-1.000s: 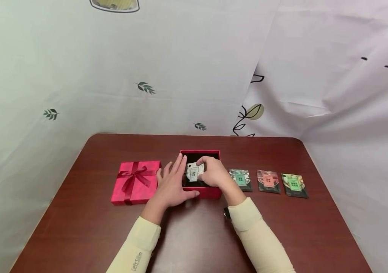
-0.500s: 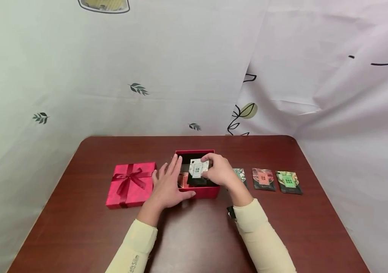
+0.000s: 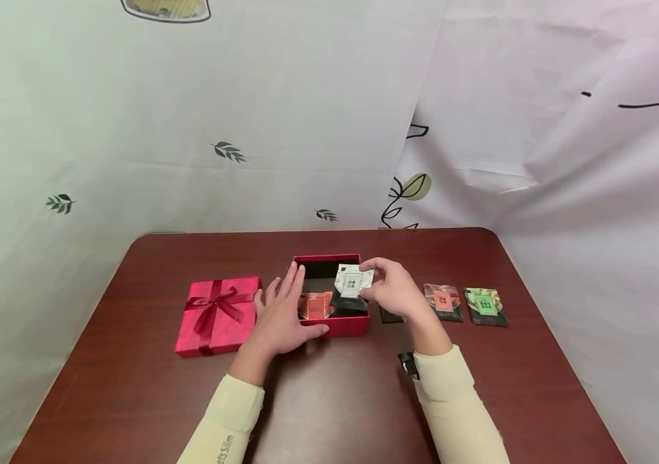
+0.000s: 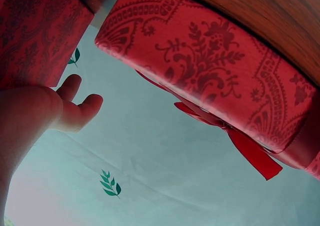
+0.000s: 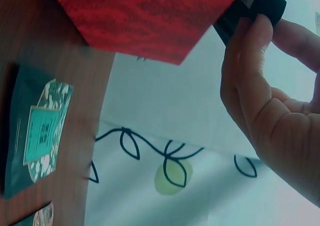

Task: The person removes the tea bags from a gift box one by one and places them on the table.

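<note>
My right hand (image 3: 394, 291) pinches a white-and-black sachet (image 3: 351, 285) between thumb and fingers, above the right side of a red patterned box (image 3: 348, 327). In the right wrist view the sachet's dark back (image 5: 267, 6) shows at the fingertips. An orange-labelled sachet (image 3: 316, 307) lies inside the box, partly covered by my left hand (image 3: 283, 319). That hand rests against the box's left side with fingers extended and thumb along the front. From the left wrist, part of the hand (image 4: 35, 113) appears against the box (image 4: 42, 33).
A red lid (image 3: 236, 332) with a ribbon bow lies left of the box. To the right, a red-labelled sachet (image 3: 444, 300) and a green-labelled one (image 3: 485, 305) lie on the brown table (image 3: 329, 399). A teal-labelled sachet (image 5: 40, 136) sits nearer the box, mostly hidden by my right hand in the head view.
My right hand has lifted the white-and-black sachet up and rightward from the box, uncovering the orange-labelled sachet. My left hand stays at the box. The head view has shifted slightly.
</note>
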A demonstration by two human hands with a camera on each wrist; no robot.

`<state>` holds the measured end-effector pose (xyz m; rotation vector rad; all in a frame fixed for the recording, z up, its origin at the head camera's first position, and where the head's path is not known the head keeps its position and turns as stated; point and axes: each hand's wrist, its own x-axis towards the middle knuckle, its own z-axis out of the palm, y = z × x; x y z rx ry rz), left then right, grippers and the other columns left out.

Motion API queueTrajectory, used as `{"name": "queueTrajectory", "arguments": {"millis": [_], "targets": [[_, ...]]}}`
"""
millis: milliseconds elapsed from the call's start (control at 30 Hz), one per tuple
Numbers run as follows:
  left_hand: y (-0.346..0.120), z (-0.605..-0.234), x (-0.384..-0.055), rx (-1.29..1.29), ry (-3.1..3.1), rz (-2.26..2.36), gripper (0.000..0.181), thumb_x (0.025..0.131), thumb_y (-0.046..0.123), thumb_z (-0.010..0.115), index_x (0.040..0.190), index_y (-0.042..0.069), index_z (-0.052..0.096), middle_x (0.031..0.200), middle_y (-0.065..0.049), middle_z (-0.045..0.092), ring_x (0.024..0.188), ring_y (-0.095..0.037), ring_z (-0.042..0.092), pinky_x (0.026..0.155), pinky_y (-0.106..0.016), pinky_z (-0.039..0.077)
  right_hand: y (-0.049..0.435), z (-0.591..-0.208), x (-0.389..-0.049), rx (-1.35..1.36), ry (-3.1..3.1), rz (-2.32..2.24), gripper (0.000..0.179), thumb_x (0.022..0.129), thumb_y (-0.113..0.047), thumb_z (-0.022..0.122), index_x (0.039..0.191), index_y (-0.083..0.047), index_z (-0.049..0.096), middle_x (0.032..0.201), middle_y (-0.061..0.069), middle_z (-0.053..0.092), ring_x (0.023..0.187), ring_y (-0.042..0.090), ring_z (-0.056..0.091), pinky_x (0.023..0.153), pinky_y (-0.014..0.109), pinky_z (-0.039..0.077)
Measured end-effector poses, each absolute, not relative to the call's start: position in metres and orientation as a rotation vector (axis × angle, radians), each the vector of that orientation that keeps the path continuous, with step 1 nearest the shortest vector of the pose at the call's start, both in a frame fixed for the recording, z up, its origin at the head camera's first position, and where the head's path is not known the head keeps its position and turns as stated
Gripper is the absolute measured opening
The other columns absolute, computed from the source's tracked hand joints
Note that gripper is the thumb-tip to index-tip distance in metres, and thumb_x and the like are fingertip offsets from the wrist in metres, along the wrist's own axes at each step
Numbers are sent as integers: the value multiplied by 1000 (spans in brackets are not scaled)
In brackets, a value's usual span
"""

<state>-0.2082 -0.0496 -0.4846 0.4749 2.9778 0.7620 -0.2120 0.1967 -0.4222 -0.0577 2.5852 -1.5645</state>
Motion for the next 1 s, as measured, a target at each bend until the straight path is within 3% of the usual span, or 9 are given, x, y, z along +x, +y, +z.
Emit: {"name": "queueTrajectory", "arguments": {"millis": [467,700,833,1000], "targets": [[-50,-486,-209,497,2991,784,127,67,58,85,162,21,10,167,4,1,144,-39,17,107,-70,2,232,-425,-198,-55,2449,-1736,42,86,3,72,126,2,59,111,21,61,88,28,66,72,36,58],[-49,-485,-212,506,3003,769,127,67,58,84,162,20,10,167,3,0,144,-38,17,107,-71,3,253,-427,-192,-74,2415,-1786,43,85,4,71,127,2,59,105,21,57,86,29,62,71,33,57],[-50,-485,-212,508,2996,756,126,68,60,83,163,21,8,167,4,-1,144,-38,16,107,-70,3,261,-428,-187,-70,2394,-1796,44,84,5,70,127,2,58,100,21,54,79,27,61,71,38,57],[-50,-486,-210,509,2987,754,127,68,60,83,163,22,6,167,4,-2,144,-38,17,107,-70,3,269,-431,-181,-72,2383,-1778,44,85,4,70,127,3,58,102,22,58,81,28,62,72,38,57]]}}
